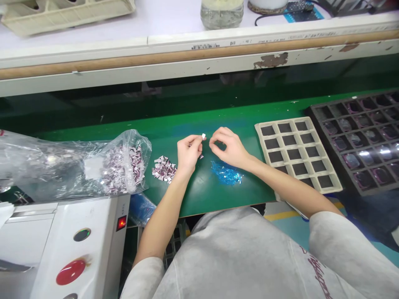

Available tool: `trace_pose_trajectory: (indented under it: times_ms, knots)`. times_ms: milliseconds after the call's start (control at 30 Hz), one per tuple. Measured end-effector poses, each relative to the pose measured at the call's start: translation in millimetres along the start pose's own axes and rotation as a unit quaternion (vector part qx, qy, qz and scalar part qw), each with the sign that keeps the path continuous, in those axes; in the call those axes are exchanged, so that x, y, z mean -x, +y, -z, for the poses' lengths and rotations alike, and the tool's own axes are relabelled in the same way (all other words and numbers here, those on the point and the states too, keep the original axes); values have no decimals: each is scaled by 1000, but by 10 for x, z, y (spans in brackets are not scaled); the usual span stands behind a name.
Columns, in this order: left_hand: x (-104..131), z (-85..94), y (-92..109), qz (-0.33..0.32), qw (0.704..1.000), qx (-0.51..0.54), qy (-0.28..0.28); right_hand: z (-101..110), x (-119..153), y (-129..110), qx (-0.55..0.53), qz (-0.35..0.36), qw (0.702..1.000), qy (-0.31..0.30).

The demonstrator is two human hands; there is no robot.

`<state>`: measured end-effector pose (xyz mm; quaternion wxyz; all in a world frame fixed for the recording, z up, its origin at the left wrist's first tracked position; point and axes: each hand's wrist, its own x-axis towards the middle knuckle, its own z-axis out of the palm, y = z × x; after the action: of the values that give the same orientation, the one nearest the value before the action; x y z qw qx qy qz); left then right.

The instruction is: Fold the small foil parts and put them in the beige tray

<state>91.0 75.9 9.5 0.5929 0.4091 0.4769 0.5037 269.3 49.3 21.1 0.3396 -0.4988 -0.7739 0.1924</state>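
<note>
Over the green table top, my left hand (188, 153) pinches a small white-faced piece (203, 136) between thumb and fingertips. A dark bit shows below those fingers. My right hand (229, 146) is just to the right, thumb and index finger pressed together in a ring; whatever lies between their tips is too small to make out. Left of my left hand lies a pile of small white and purplish-brown pieces (164, 169). Below my right hand is a heap of thin, shiny blue strips (227, 172).
A clear plastic bag (124, 168) of similar small pieces lies left. Below it stands a white machine (102, 241) with a red button (71, 272). A cream compartment tray (314, 150) and a black tray (357, 141) lie right. A shelf edge (174, 52) crosses behind.
</note>
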Motion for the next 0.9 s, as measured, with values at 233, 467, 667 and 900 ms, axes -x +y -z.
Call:
trace_pose_trajectory:
  times_ms: [233,467,667,900]
  knots:
    - [-62,99,166,75,987,140,-5,-37,-42,102,206,-51,967,-140]
    - [-134,224,229,62,983,167,32,-320,-320,-76,133,-2,981,-142]
    - [-166,227,183,53,985,150,64,-448,-473,47,91,12,982,-164]
    - [-175,222,165,58,987,136,60,-437,-391,63,54,25,985,-160]
